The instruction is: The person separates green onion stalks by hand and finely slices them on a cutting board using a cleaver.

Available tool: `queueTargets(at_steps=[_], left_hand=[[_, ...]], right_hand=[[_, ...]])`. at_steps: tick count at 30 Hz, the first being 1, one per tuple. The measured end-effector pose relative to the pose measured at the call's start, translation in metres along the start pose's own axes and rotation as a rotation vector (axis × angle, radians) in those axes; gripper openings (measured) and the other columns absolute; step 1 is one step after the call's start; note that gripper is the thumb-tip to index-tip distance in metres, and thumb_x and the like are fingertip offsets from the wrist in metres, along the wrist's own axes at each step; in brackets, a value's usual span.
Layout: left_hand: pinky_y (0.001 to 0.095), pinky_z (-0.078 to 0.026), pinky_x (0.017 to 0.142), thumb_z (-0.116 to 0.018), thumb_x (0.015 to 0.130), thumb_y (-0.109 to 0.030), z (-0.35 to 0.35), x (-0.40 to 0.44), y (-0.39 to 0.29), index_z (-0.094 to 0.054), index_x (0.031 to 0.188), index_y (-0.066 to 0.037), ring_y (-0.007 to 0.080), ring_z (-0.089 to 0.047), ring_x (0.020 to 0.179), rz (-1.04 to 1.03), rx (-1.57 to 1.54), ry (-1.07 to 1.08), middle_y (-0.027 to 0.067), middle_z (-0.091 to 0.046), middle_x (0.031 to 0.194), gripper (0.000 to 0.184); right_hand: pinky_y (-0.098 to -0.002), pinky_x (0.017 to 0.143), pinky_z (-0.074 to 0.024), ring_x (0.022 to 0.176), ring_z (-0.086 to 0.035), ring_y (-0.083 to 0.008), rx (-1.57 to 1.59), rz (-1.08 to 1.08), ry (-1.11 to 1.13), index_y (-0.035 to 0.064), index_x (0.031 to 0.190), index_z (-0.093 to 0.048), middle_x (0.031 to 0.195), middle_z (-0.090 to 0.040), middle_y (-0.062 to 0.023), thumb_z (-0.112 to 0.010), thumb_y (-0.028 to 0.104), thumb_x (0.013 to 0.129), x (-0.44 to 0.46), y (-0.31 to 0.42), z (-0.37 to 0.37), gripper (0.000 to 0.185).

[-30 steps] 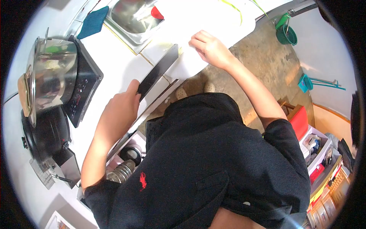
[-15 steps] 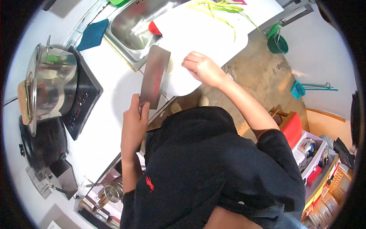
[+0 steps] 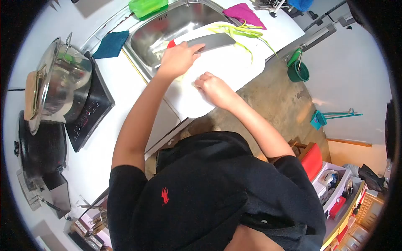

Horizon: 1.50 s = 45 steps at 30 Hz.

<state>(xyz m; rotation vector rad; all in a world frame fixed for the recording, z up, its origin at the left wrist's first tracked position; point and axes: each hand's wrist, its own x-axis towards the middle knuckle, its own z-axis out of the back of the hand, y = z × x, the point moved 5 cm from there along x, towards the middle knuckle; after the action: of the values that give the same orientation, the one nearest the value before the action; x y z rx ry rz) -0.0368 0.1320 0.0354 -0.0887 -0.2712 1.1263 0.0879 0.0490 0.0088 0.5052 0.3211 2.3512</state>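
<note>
My left hand (image 3: pixel 179 60) is closed around the handle of a wide-bladed cleaver (image 3: pixel 215 40). The blade points right, over the far part of a white cutting board (image 3: pixel 234 69), close to long green stalks (image 3: pixel 243 33). Closer to me, my right hand (image 3: pixel 212 89) rests at the board with its fingers pinched together. A small pale bit shows at those fingertips, too small to name. Pale pieces (image 3: pixel 180 78) lie on the board beside my left wrist. A red object (image 3: pixel 171 44) is partly hidden behind my left hand, at the sink side of the board.
Beyond the board is a steel sink (image 3: pixel 150 31), with a green container (image 3: pixel 147 7) behind it. Teal (image 3: pixel 112 44) and magenta (image 3: pixel 244 14) cloths lie nearby. A large pot (image 3: pixel 69 83) stands on a black cooker (image 3: pixel 93 113) at left. A green bucket (image 3: pixel 298 72) is at right.
My left hand has swung up and away from me, turning the cleaver from nearly upright in view to pointing right. My right hand stays pinched at the board. The view has shifted, showing more sink.
</note>
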Motion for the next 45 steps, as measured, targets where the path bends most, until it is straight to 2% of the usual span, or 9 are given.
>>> queueTargets(at_steps=[5,8,11,14,16,20,26,38,45], left_hand=[[0.0469,-0.055,0.086,-0.062,0.097,-0.034,-0.037,0.042,-0.008,-0.059,0.141,-0.035,0.0315,-0.063,0.11,-0.102,-0.087,-0.013,0.0155,-0.062,0.115,0.044],[0.0467,-0.05,0.094,-0.064,0.096,-0.029,-0.044,0.038,-0.013,-0.057,0.143,-0.036,0.0325,-0.058,0.113,-0.063,-0.159,0.07,0.0155,-0.059,0.119,0.048],[0.0458,-0.05,0.095,-0.065,0.095,-0.026,-0.045,0.031,-0.012,-0.06,0.141,-0.031,0.0326,-0.057,0.113,-0.073,-0.143,0.043,0.0136,-0.057,0.121,0.046],[0.0429,-0.051,0.091,-0.065,0.094,-0.023,-0.022,0.005,-0.02,-0.069,0.127,-0.02,0.0317,-0.06,0.107,-0.153,-0.082,-0.198,0.0135,-0.061,0.113,0.034],[0.0409,-0.053,0.085,-0.066,0.091,-0.02,-0.016,-0.018,-0.02,-0.073,0.114,-0.014,0.0319,-0.064,0.097,-0.103,-0.222,-0.118,0.0139,-0.064,0.101,0.024],[0.0398,-0.054,0.075,-0.066,0.087,-0.018,-0.015,-0.071,-0.033,-0.075,0.09,-0.006,0.0338,-0.068,0.08,0.0,-0.345,-0.025,0.0159,-0.067,0.081,0.016],[0.0424,-0.054,0.069,-0.067,0.08,-0.02,-0.031,-0.079,-0.039,-0.074,0.081,-0.001,0.0352,-0.069,0.071,0.152,-0.334,-0.008,0.0191,-0.07,0.076,0.021],[0.0431,-0.054,0.069,-0.068,0.078,-0.022,-0.038,-0.082,-0.055,-0.073,0.084,-0.001,0.0338,-0.069,0.071,0.211,-0.411,0.001,0.0169,-0.071,0.076,0.023],[0.0449,-0.053,0.072,-0.067,0.084,-0.01,-0.03,-0.09,-0.061,-0.073,0.094,-0.003,0.0351,-0.068,0.079,0.215,-0.407,-0.076,0.0157,-0.067,0.084,0.014]], right_hand=[[-0.0398,0.086,-0.0542,0.093,-0.063,-0.0307,0.008,-0.013,-0.05,0.0014,0.087,-0.066,0.088,-0.067,-0.0143,-0.058,0.001,0.078,-0.007,0.0,0.002,0.012],[-0.0389,0.086,-0.0539,0.095,-0.061,-0.0295,0.025,-0.021,-0.109,0.0018,0.086,-0.066,0.089,-0.065,-0.0128,-0.058,0.0,0.077,-0.014,-0.002,-0.002,0.011],[-0.0384,0.085,-0.0536,0.096,-0.06,-0.0289,0.043,-0.013,-0.162,0.0016,0.084,-0.065,0.091,-0.063,-0.0116,-0.059,0.0,0.077,-0.02,-0.001,-0.004,0.01],[-0.0386,0.084,-0.0533,0.095,-0.06,-0.0288,0.067,-0.002,-0.181,0.0012,0.087,-0.066,0.092,-0.062,-0.0107,-0.063,-0.001,0.076,-0.023,-0.001,0.0,0.012],[-0.039,0.084,-0.0532,0.094,-0.06,-0.029,0.086,0.026,-0.23,0.0009,0.094,-0.069,0.093,-0.062,-0.0105,-0.068,-0.003,0.076,-0.028,-0.002,0.0,0.018],[-0.0385,0.085,-0.0538,0.098,-0.061,-0.0286,0.14,0.039,-0.292,0.0007,0.091,-0.068,0.095,-0.063,-0.0097,-0.07,-0.004,0.075,-0.039,-0.005,0.0,0.017],[-0.0387,0.085,-0.0543,0.095,-0.063,-0.0281,0.141,0.077,-0.313,0.0011,0.089,-0.067,0.094,-0.064,-0.0092,-0.07,-0.003,0.076,-0.042,-0.008,0.004,0.015],[-0.0389,0.088,-0.0538,0.098,-0.063,-0.0282,0.193,0.075,-0.331,0.0027,0.093,-0.067,0.098,-0.065,-0.0086,-0.069,0.002,0.08,-0.054,-0.019,0.01,0.014],[-0.0385,0.089,-0.0548,0.102,-0.065,-0.0279,0.215,0.068,-0.332,0.0024,0.096,-0.069,0.101,-0.067,-0.0089,-0.07,0.002,0.08,-0.059,-0.025,0.005,0.017]])
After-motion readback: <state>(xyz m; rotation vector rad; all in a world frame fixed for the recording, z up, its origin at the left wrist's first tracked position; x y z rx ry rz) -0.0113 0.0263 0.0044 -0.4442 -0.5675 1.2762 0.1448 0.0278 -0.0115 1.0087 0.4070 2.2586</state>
